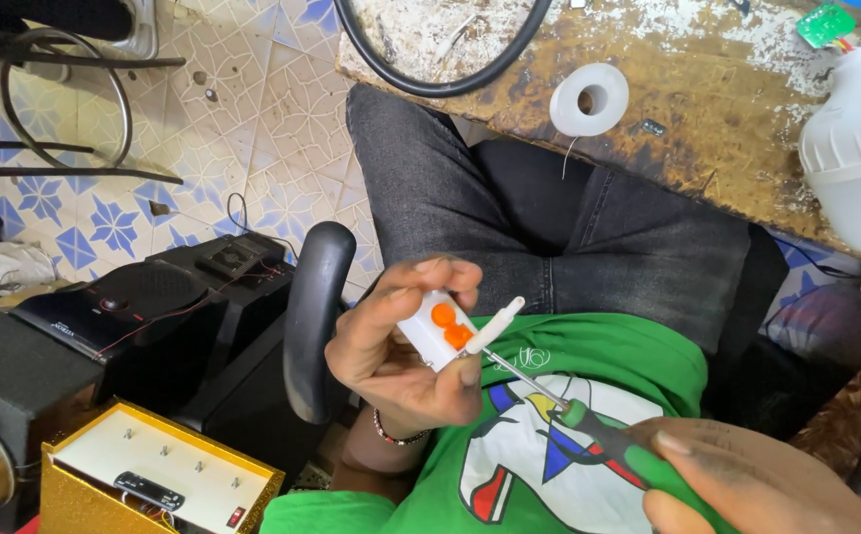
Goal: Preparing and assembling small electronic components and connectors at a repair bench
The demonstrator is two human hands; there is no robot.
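left hand (401, 341) pinches the small white device (440, 331) with two orange buttons, centre frame over your lap. right hand (747, 485), at 4 o'clock, is closed round the green-handled screwdriver (598, 430), tip at the device's lower edge. keep the shaft square to the case, brace with your thumb, press lightly so the tip doesn't slip toward your fingers.

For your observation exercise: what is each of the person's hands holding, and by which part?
The left hand holds a small white device with orange buttons by its body, between fingers and thumb. The right hand grips a screwdriver by its green handle.
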